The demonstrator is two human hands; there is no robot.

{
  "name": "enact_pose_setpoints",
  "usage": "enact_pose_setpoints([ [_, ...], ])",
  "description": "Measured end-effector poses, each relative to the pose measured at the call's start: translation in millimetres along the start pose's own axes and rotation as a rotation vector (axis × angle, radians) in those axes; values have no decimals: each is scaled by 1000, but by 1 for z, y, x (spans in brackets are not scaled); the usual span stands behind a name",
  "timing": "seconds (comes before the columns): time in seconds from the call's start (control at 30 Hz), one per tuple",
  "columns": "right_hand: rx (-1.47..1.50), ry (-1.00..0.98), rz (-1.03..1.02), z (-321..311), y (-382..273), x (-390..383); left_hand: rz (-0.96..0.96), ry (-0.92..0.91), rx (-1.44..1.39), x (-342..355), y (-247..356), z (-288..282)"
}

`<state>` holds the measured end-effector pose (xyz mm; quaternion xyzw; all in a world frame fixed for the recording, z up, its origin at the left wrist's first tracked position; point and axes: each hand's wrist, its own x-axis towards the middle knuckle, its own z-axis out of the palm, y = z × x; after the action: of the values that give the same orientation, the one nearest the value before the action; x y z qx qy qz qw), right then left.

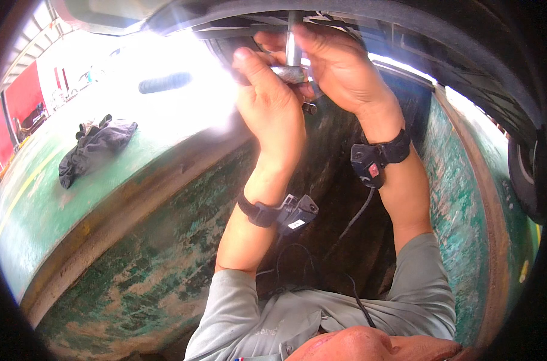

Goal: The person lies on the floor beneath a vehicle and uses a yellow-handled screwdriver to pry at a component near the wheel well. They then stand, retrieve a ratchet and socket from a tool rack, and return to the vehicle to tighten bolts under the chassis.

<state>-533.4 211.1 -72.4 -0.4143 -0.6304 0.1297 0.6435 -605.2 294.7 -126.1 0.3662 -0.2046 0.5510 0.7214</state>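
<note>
Overhead, under a vehicle's dark underside (400,36), a chrome socket wrench (293,51) points upward, its socket meeting a dark upright shaft (295,18). My left hand (267,99) is closed round the ratchet head (290,74) at the lower end, its thumb raised on the left side. Around the socket, from the right, curls my right hand (339,69), with its palm and thumb close against the metal. Some fingertips behind the tool are hidden or blurred. Each wrist carries a black strap with a small box, the left box (298,213) and the right box (368,165).
I am down in a pit with worn green walls (159,259). A brown ledge (93,240) edges it on the left, another on the right (487,222). Dark cloth (97,150) lies on the green floor. A tyre (522,174) stands at right; cables (360,301) hang near my chest.
</note>
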Motion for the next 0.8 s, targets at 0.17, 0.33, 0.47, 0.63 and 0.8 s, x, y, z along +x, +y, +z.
enact_pose_setpoints([
  [0.17, -164, -49, -23, -3, -4, 1, 7, -14, 6, -1, -1, -1],
  [0.33, 49, -34, 16, -2, 3, 1, -26, 12, -9, -1, 1, -1],
  [0.47, -50, -73, -11, -2, 0, 0, -62, 61, -13, -2, 3, -1],
  [0.63, -55, 18, 11, 5, 2, -5, -65, 15, 7, -2, 5, -6],
  [0.8, 93, 121, -50, 15, 9, -1, -100, 77, 25, -11, 6, -15],
])
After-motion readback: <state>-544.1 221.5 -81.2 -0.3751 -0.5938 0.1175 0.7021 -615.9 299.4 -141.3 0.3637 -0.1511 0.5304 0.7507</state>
